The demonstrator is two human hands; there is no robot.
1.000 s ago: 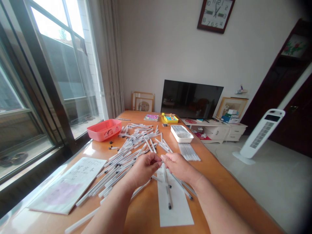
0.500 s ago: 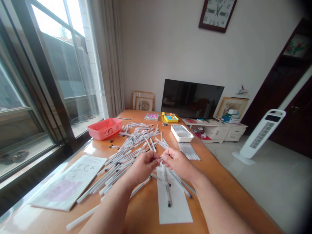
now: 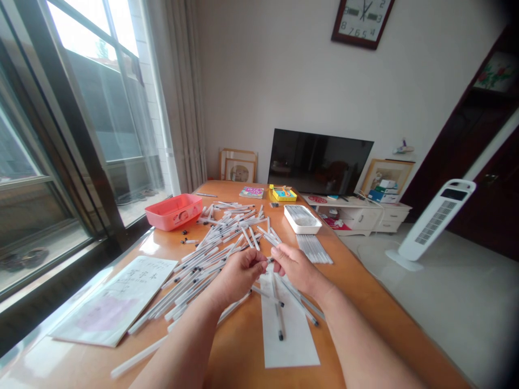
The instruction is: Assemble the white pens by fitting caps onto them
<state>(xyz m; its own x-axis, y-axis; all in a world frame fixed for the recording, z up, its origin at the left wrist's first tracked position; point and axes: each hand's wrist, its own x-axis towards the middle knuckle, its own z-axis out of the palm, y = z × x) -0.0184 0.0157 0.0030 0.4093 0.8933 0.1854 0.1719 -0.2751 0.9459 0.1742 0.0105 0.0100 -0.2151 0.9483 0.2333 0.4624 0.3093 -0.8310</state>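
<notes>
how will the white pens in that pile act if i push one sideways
The pens look thin, straight and round, so one would probably roll on the glossy table. They seem stiff and light, like plain plastic tubes. Being heaped crisscross, a pushed pen would likely nudge its neighbours.

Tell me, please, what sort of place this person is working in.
Probably a home living room: a television on a low white cabinet, a wall clock and a tower fan. The left hand and right hand pinch a pen over a wooden table.
</notes>
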